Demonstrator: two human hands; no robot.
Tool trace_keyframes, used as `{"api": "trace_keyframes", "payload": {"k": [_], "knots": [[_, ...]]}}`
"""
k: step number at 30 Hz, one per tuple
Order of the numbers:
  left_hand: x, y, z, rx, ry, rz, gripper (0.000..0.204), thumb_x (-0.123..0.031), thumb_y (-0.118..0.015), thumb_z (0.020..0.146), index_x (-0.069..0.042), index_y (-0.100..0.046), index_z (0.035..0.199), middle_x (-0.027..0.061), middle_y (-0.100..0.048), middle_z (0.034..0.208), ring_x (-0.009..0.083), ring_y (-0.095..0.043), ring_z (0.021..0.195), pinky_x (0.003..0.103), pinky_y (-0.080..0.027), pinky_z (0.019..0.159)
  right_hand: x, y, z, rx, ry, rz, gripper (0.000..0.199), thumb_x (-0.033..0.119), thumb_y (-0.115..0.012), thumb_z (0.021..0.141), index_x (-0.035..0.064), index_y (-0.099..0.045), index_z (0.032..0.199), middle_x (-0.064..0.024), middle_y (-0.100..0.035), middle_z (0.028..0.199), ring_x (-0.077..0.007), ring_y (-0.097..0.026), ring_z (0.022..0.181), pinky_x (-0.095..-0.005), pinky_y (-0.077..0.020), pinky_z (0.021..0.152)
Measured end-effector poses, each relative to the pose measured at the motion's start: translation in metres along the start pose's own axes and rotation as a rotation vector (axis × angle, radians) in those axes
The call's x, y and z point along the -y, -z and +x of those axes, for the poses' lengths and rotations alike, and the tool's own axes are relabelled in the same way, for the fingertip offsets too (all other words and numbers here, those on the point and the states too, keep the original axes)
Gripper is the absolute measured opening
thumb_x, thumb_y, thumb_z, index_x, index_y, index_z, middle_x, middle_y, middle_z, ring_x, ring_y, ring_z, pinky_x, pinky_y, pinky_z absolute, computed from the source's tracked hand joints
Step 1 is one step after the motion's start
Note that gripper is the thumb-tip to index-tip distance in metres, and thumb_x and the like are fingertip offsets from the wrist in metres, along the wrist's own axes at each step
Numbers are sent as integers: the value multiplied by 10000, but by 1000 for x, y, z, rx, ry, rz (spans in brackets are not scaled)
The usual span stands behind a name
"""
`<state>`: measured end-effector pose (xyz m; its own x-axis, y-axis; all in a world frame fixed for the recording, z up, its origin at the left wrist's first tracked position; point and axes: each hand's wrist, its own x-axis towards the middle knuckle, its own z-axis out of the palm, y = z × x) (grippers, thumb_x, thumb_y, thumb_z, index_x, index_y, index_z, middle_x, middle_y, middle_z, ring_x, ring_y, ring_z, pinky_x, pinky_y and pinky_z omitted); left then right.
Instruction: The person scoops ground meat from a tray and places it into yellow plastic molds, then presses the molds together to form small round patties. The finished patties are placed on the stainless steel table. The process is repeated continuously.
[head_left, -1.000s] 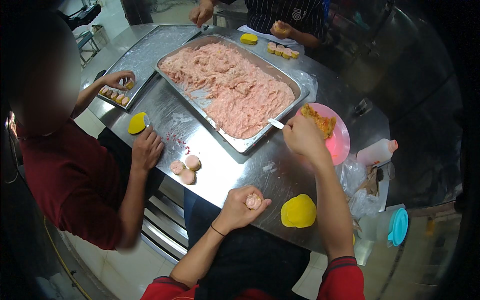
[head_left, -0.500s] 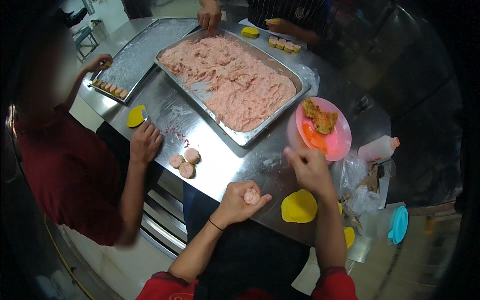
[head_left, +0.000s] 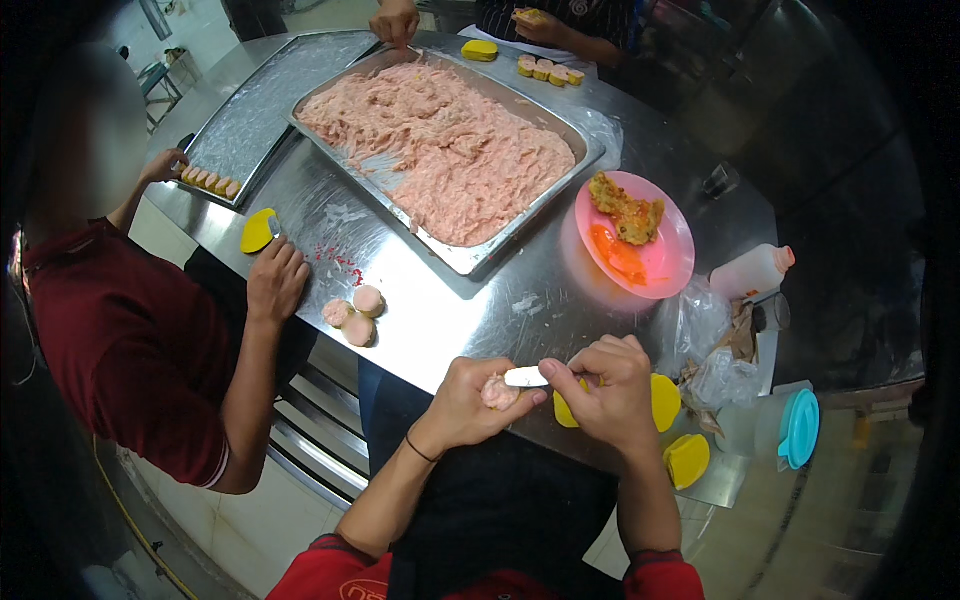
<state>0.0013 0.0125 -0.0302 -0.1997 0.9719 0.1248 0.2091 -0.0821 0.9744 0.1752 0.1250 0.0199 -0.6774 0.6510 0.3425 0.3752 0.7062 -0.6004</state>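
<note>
Curled fingers of my left hand (head_left: 462, 405) wrap a dumpling (head_left: 498, 392), its pale pink minced filling showing at the top. My right hand (head_left: 615, 395) grips a small flat spatula (head_left: 524, 377), its pale blade at the edge of the filling. Under and beside my right hand lie round yellow dumpling wrappers (head_left: 666, 403), with another stack (head_left: 687, 460) near the table's edge. Ahead stands a big metal tray (head_left: 470, 262) of pink minced filling (head_left: 450, 150).
Three finished dumplings (head_left: 359, 330) sit left on the metal table (head_left: 430, 335). A pink plate (head_left: 672, 270) holds orange paste. At right are a bottle (head_left: 750, 272), plastic bags (head_left: 725, 385) and a blue-lidded jug (head_left: 798, 430). Co-workers' hands (head_left: 278, 280) work at left and across.
My right hand has come down from beside the pink plate to my left hand, and the spatula's blade now shows at the dumpling. My left hand still holds the dumpling.
</note>
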Motion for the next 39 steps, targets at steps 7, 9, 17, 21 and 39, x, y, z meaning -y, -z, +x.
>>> {"api": "trace_keyframes", "payload": {"k": [7, 9, 17, 21, 39], "knots": [[-8, 6, 0, 17, 12, 143, 239, -215, -880, 876, -17, -746, 856, 122, -670, 669, 227, -663, 567, 334, -504, 555, 6, 4, 1, -58, -72, -68, 375, 314, -881, 834, 110, -672, 599, -49, -587, 575, -247, -569, 566, -398, -358, 620], [-9, 4, 1, 11, -61, 102, 214, -177, -889, 859, -8, -757, 862, 81, -657, 638, 137, -622, 570, 300, -503, 561, 3, 3, -1, 5, -57, 85, 363, 306, -876, 842, 104, -683, 611, -53, -594, 581, -253, -575, 563, -399, -363, 617], [-16, 11, -3, 59, -129, 1, 336, -121, -894, 838, 3, -751, 1115, 103, -789, 976, 116, -720, 857, 286, -549, 731, -13, 19, -4, -44, -267, 169, 325, 259, -860, 879, 45, -724, 676, -85, -620, 600, -236, -584, 553, -385, -409, 609], [-21, 3, -2, 46, -206, -145, 306, -146, -894, 858, 5, -709, 1050, 67, -743, 897, 173, -712, 792, 295, -545, 709, -15, 30, -6, 7, -300, 327, 288, 207, -854, 892, 23, -739, 703, -87, -616, 596, -198, -565, 529, -364, -416, 591], [-32, 1, 3, 60, -147, 38, 207, -166, -897, 875, -21, -748, 867, 66, -688, 691, 118, -660, 612, 293, -490, 565, 9, 36, 7, -51, 26, 37, 298, 252, -908, 789, 97, -694, 650, -34, -613, 607, -237, -557, 579, -388, -358, 619]]}}
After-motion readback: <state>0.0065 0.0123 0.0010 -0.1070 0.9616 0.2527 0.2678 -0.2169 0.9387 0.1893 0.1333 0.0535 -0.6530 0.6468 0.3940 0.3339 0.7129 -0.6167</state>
